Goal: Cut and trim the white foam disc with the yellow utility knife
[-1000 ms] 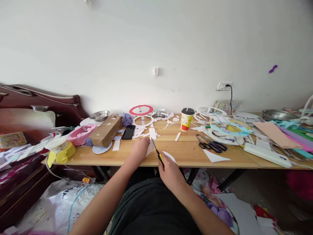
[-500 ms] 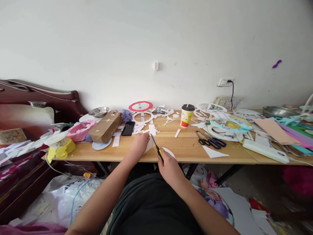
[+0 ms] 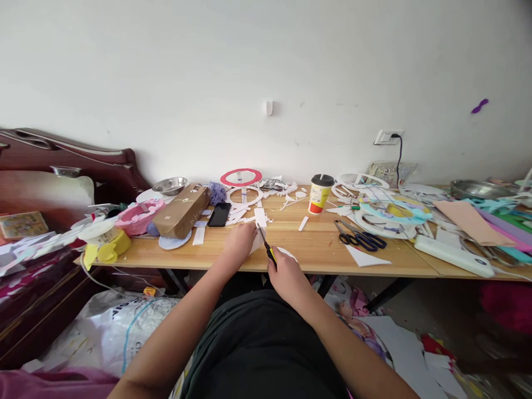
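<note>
My right hand (image 3: 286, 272) is closed round the handles of scissors (image 3: 266, 244) with black and yellow grips. Their blades point up and left toward a piece of white paper (image 3: 256, 242). My left hand (image 3: 241, 242) pinches that paper, just left of the blade tips. Part of the sheet is hidden behind my fingers. A round white piece (image 3: 287, 254) lies on the table beside my right hand. Just beyond my hands are small white scraps (image 3: 260, 216) and a black phone (image 3: 219, 214).
A lidded paper cup (image 3: 320, 194) stands behind, right of centre. Two dark-handled scissors (image 3: 361, 238) and a glue gun (image 3: 453, 256) lie to the right. On the left are a brown box (image 3: 183, 213) and a pink ring-shaped piece (image 3: 140, 216). A red ring (image 3: 241, 177) stands at the back.
The view has shifted slightly. Both hands stay close together at the white paper, and the scissors have turned a little, with the blades now looking closer together.
</note>
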Available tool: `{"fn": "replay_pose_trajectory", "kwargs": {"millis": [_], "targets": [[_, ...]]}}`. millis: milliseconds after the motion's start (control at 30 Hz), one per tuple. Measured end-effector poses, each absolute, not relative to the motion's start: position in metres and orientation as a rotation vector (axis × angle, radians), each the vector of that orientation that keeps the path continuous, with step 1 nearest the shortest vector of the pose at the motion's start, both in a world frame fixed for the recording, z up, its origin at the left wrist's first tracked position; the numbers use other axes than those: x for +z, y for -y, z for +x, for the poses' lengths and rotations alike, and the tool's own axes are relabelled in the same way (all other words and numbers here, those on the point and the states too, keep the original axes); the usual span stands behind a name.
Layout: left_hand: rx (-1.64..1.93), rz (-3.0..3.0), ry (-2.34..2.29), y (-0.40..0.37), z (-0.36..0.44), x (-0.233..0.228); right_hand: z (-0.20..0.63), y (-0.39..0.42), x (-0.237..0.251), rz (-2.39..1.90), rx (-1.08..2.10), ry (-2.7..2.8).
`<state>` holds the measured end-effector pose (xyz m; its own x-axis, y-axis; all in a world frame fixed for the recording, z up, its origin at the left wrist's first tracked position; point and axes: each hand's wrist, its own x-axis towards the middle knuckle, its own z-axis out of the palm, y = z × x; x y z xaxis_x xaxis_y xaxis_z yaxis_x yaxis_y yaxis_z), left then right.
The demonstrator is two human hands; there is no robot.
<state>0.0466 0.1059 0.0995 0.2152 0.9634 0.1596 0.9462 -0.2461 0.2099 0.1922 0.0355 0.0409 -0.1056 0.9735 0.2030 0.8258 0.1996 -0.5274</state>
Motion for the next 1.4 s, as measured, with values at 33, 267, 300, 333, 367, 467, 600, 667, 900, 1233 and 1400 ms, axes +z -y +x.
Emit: {"fn": "replay_pose_trajectory", "kwargs": {"millis": [33, 267, 300, 333, 367, 467, 600, 667, 900, 1233, 1400], "targets": [[0.395, 2.393, -1.886, -0.105, 0.047, 0.1, 0.192, -0.036, 0.039, -1.681, 0.396, 1.992], [0.407, 2.394, -1.875, -0.105, 0.046, 0.102, 0.187, -0.034, 0.01, -1.783, 0.476, 2.09], [0.413, 2.394, -1.874, -0.106, 0.045, 0.101, 0.187, -0.034, 0.009, -1.788, 0.477, 2.096], [0.42, 2.393, -1.875, -0.107, 0.044, 0.1, 0.187, -0.033, 0.008, -1.791, 0.477, 2.101], [0.429, 2.391, -1.878, -0.107, 0.043, 0.099, 0.188, -0.032, 0.008, -1.793, 0.478, 2.106], [0.464, 2.369, -1.904, -0.109, 0.036, 0.097, 0.194, -0.029, 0.01, -1.813, 0.469, 2.108], [0.584, 2.316, -2.002, -0.104, 0.021, 0.096, 0.214, -0.013, 0.008, -1.921, 0.423, 2.069], [0.679, 2.317, -2.033, -0.099, 0.015, 0.091, 0.229, 0.004, 0.005, -1.987, 0.399, 2.051], [0.664, 2.435, -1.858, -0.094, 0.004, 0.042, 0.289, 0.071, -0.006, -2.323, 0.329, 2.052], [0.52, 2.54, -1.572, -0.088, 0.019, 0.003, 0.287, 0.04, -0.031, -1.596, 0.614, 2.056], [0.453, 2.655, -1.231, -0.098, 0.046, 0.004, 0.299, 0.006, -0.071, -1.36, 0.724, 2.159]]}}
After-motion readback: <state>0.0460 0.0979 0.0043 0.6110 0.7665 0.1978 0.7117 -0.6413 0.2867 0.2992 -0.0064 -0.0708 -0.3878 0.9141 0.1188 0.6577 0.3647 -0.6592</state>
